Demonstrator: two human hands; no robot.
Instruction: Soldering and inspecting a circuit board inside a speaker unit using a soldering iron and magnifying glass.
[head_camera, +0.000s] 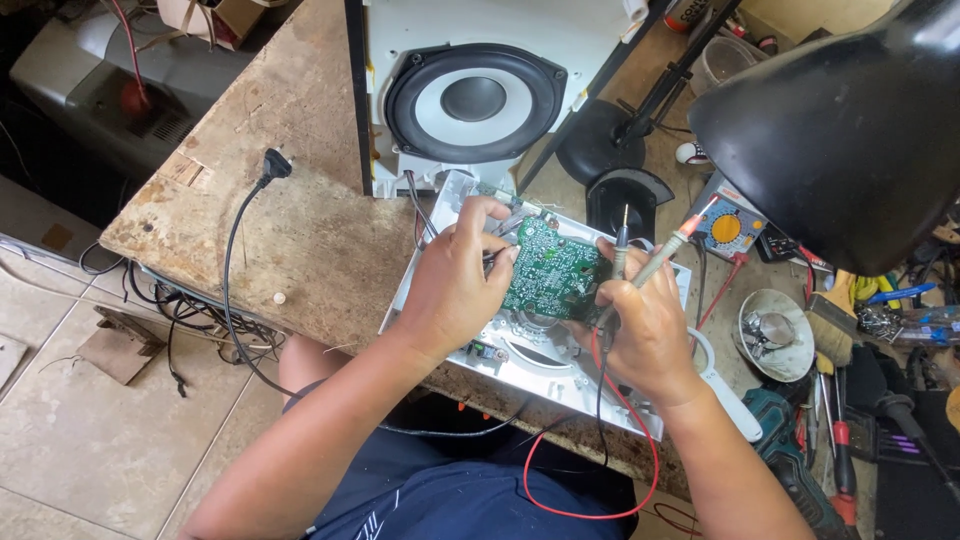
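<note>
Left hand (455, 285): fingers curled over the left edge of the circuit board (550, 270), gripping it.
Right hand (640, 325): closed around two meter probes (640, 262), one black, one red, tips pointing up and away; thumb rests at the board's right edge.
Circuit board: green, square, dotted with small solder points, tilted up between both hands over the white panel (545, 375).
White panel: flat plastic with a round cut-out under the board; it lies at the workbench's near edge, one corner hanging past it.
Probe leads: a red wire (640, 450) and a black one loop down off the near edge.
Speaker box (475, 95): white front, black cone with grey ring, standing just behind the panel.
Open room: bare worn wood at the workbench's (300, 230) left part, crossed only by a black power cord (240, 260) with its plug.
Right side: crowded; black lamp shade (850, 120) overhead, meter with orange dial (728, 228) near it, brush and screwdrivers along the right edge.
</note>
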